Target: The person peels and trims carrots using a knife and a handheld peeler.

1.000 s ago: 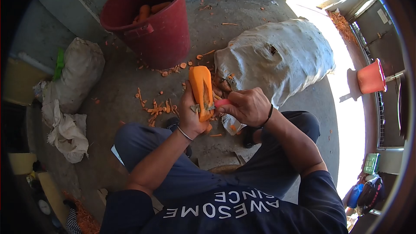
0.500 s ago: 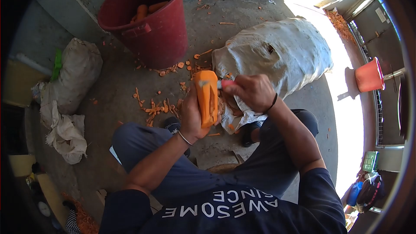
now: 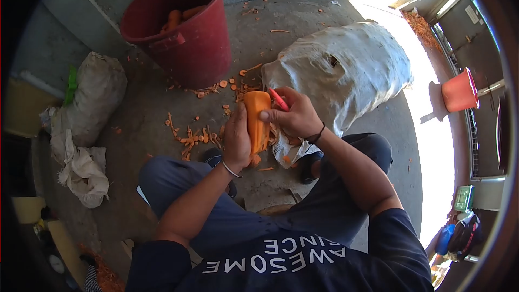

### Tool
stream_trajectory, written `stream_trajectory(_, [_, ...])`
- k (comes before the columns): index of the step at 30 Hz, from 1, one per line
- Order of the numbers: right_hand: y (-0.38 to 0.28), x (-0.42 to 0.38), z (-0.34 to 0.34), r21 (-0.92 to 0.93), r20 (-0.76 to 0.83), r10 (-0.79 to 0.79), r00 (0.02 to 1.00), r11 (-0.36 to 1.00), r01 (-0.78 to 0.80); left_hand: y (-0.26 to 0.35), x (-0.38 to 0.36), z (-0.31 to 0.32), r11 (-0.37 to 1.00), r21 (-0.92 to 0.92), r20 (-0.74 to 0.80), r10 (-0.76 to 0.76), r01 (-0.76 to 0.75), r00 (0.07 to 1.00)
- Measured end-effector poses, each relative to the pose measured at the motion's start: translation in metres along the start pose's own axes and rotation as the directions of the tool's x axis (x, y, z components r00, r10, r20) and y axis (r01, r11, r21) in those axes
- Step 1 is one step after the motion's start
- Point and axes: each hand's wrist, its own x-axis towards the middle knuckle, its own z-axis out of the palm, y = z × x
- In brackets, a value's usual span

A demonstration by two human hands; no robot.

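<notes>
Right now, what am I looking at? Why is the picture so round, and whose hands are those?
The picture comes from a small camera worn on a person's head, looking down, so its wide lens bends everything round. Both hands belong to that person, who is sitting. The left hand grips a big orange carrot. The right hand holds a red-handled peeler at the carrot's top end. On the concrete floor lie orange peelings. A dark red bucket holds more carrots, and a big white sack lies just beyond the hands.
</notes>
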Motion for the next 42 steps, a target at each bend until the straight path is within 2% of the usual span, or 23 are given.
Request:
stream_trajectory(2, [0.004,0.010,-0.007,0.369,0.109,0.111,0.988,0.918,-0.144,0.006,-0.002,-0.001,0.978,-0.170,0.002,-0.119,0.118,0.993])
stream_trajectory(3, [0.003,0.013,-0.010,0.406,0.092,0.169,0.981,0.893,-0.192,0.006,-0.002,-0.001,0.979,-0.165,0.007,-0.121,0.121,0.993])
stream_trajectory(5, [0.008,0.013,-0.010,0.418,0.114,0.154,0.981,0.889,-0.188,0.005,0.002,0.000,0.995,-0.079,-0.091,-0.073,0.066,0.993])
stream_trajectory(9, [0.032,0.014,0.010,0.371,0.132,0.077,0.988,0.921,-0.121,-0.002,0.007,-0.004,0.991,-0.126,-0.113,-0.063,0.048,0.992])
stream_trajectory(11, [0.036,0.015,0.015,0.411,0.124,0.087,0.988,0.902,-0.131,-0.007,0.012,-0.019,0.901,-0.382,-0.060,-0.248,0.208,0.967])
stream_trajectory(12, [0.034,0.015,0.013,0.453,0.118,0.110,0.987,0.878,-0.152,-0.009,0.015,-0.028,0.902,-0.382,-0.066,-0.245,0.202,0.967])
stream_trajectory(14, [0.028,0.013,0.009,0.495,0.122,0.131,0.984,0.851,-0.175,-0.004,0.017,-0.040,0.822,-0.490,0.176,-0.234,0.291,0.956])
stream_trajectory(15, [0.024,0.011,0.007,0.473,0.191,0.215,0.958,0.835,-0.281,-0.003,0.017,-0.037,0.823,-0.491,0.168,-0.232,0.285,0.958])
stream_trajectory(16, [0.022,0.009,0.008,0.444,0.255,0.296,0.921,0.810,-0.383,-0.004,0.018,-0.031,0.859,-0.471,0.026,-0.214,0.201,0.977])
stream_trajectory(17, [0.022,0.004,0.015,0.444,0.259,0.293,0.920,0.810,-0.383,0.001,0.018,-0.023,0.890,-0.439,-0.113,-0.188,0.121,0.976])
stream_trajectory(18, [0.025,-0.002,0.025,0.464,0.263,0.209,0.942,0.828,-0.314,0.006,0.018,-0.020,0.891,-0.438,-0.115,-0.186,0.119,0.976])
stream_trajectory(20, [0.035,-0.002,0.039,0.486,0.264,0.128,0.956,0.838,-0.247,0.014,0.017,-0.014,0.862,-0.492,-0.037,-0.162,0.123,0.986])
stream_trajectory(22, [0.048,0.000,0.050,0.751,0.189,0.009,0.982,0.643,-0.150,0.017,0.019,-0.016,0.858,-0.500,-0.014,-0.139,0.114,0.990])
stream_trajectory(23, [0.045,0.002,0.042,0.752,0.186,0.008,0.983,0.642,-0.148,0.019,0.020,-0.018,0.854,-0.510,0.010,-0.111,0.101,0.994])
stream_trajectory(25, [0.032,0.007,0.017,0.714,0.260,0.220,0.940,0.612,-0.340,0.020,0.021,-0.025,0.834,-0.541,0.051,-0.098,0.109,0.994])
stream_trajectory(33, [0.039,0.002,0.017,0.773,0.279,0.206,0.938,0.531,-0.347,0.022,0.019,-0.021,0.794,-0.583,0.152,-0.101,0.172,0.983])
stream_trajectory(35, [0.035,0.005,0.011,0.801,0.245,0.199,0.949,0.510,-0.314,0.031,0.020,-0.019,0.714,-0.674,0.211,-0.057,0.188,0.976])
stream_trajectory(37, [0.019,0.012,-0.004,0.903,0.048,0.208,0.977,0.409,-0.132,0.046,0.021,-0.020,0.782,-0.572,0.227,-0.138,0.246,0.964])
stream_trajectory(38, [0.024,0.017,-0.011,0.902,0.049,0.209,0.977,0.410,-0.133,0.050,0.021,-0.021,0.834,-0.461,0.230,-0.218,0.304,0.948])
stream_trajectory(39, [0.031,0.021,-0.020,0.867,0.047,0.158,0.986,0.484,-0.118,0.048,0.020,-0.019,0.833,-0.463,0.231,-0.217,0.303,0.948])
stream_trajectory(40, [0.037,0.023,-0.025,0.826,0.048,0.106,0.993,0.555,-0.099,0.043,0.018,-0.015,0.864,-0.311,0.283,-0.312,0.395,0.907])
stream_trajectory(41, [0.029,0.022,-0.024,0.801,0.066,0.154,0.986,0.581,-0.144,0.038,0.015,-0.011,0.869,-0.149,0.318,-0.410,0.473,0.855])
stream_trajectory(42, [0.023,0.021,-0.020,0.800,0.063,0.156,0.986,0.582,-0.143,0.032,0.012,-0.010,0.868,-0.149,0.321,-0.412,0.475,0.853])
